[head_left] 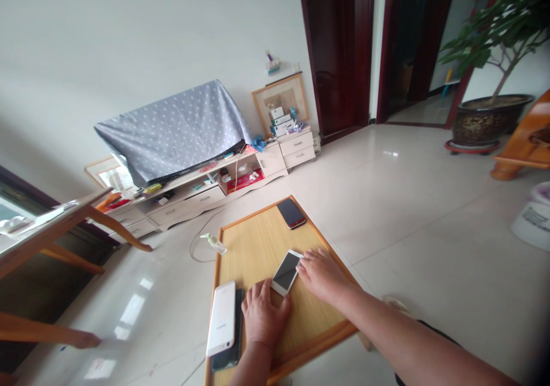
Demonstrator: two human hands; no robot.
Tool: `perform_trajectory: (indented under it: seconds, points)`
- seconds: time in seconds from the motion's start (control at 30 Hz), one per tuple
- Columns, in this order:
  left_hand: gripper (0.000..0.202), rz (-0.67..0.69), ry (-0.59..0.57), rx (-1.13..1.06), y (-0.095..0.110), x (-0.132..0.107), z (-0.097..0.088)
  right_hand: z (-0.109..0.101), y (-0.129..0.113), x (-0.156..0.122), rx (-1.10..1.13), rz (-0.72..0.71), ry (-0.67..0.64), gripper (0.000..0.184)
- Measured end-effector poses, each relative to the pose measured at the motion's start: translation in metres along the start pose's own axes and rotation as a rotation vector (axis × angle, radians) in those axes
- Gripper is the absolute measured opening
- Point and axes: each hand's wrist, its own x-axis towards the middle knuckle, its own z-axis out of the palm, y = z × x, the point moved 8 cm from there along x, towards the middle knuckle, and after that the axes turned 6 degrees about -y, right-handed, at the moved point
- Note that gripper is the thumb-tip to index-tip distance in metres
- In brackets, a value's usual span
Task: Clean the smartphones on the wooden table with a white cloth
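A white-framed phone (286, 271) lies screen up in the middle of a low wooden table (258, 243). My left hand (262, 311) rests on the table at the phone's near end, its thumb touching that end. My right hand (320, 272) lies with curled fingers against the phone's right edge. At the table's left edge a white phone (222, 318) lies face down on top of a dark phone (230, 354). A dark phone with a red rim (291, 213) sits at the table's far corner.
A small spray bottle (213, 244) lies at the table's far left corner. Beyond stand a white TV cabinet (206, 194) with a cloth-covered screen (172, 128), dark doors, a potted plant (494, 117) at the right, and a wooden table (51, 225) at the left.
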Motion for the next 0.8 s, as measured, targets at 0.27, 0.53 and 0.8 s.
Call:
perform_trajectory:
  seconds: [0.27, 0.53, 0.8]
  points:
    - [0.048, -0.013, -0.005, 0.008, -0.001, 0.0, -0.001, 0.017, -0.038, -0.012, 0.018, -0.165, -0.019, 0.046]
    - [0.049, -0.012, -0.026, 0.011, 0.0, -0.001, 0.001, 0.003, -0.019, -0.003, 0.016, -0.07, 0.012, 0.049]
    - [0.047, -0.032, -0.073, -0.002, -0.004, 0.001, 0.005, 0.027, -0.056, -0.022, 0.082, -0.292, -0.051, 0.048]
